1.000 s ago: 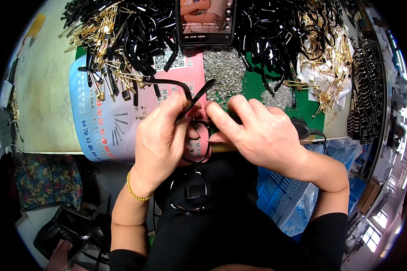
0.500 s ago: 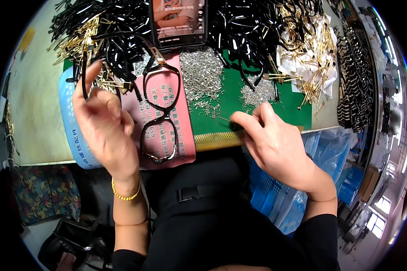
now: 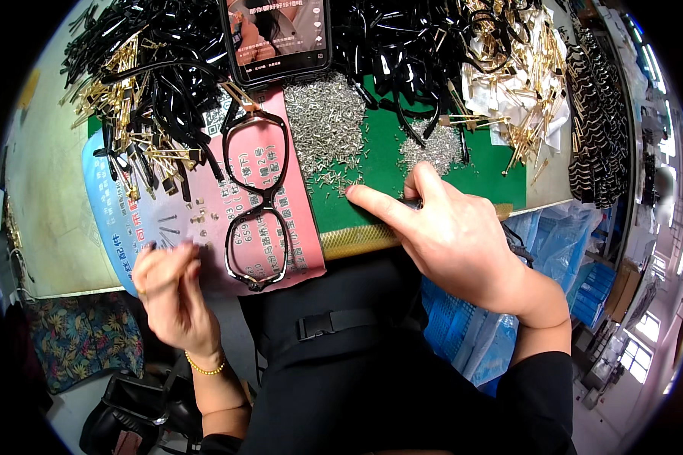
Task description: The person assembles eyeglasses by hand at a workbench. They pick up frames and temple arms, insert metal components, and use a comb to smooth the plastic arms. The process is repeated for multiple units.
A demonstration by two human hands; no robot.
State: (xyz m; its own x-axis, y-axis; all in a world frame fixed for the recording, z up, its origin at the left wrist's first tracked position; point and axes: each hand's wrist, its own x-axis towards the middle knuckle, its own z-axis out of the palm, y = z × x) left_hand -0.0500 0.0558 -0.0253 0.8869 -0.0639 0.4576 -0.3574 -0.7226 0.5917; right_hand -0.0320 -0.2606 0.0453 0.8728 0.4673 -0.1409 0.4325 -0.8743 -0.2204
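Note:
A black spectacle frame (image 3: 268, 199) lies on a pink and blue printed sheet, with one black temple (image 3: 167, 67) reaching left from its hinge. My left hand (image 3: 176, 299), slightly blurred, hovers over the near edge of the sheet, its fingers bent; whether they hold anything is unclear. Close to its fingertips are several small screws (image 3: 171, 230) and tiny gold-coloured parts (image 3: 203, 214). On the green mat, my right hand (image 3: 463, 239) stretches its index finger to the near edge of a pile of small silver screws (image 3: 328, 125). A thin dark tool (image 3: 411, 203) shows partly between its curled fingers.
A phone playing a video (image 3: 277, 42) stands behind the sheet. Heaps of black temples (image 3: 140, 30) and gold metal temple pieces (image 3: 520, 76) line the back. A smaller pile of fine silver parts (image 3: 431, 144) lies farther right. Striped temples (image 3: 598, 129) are stacked at the right edge.
My left hand has dropped away from the black temple toward the sheet's near edge. My right index finger has straightened and reached left to the screws. The view has shifted slightly.

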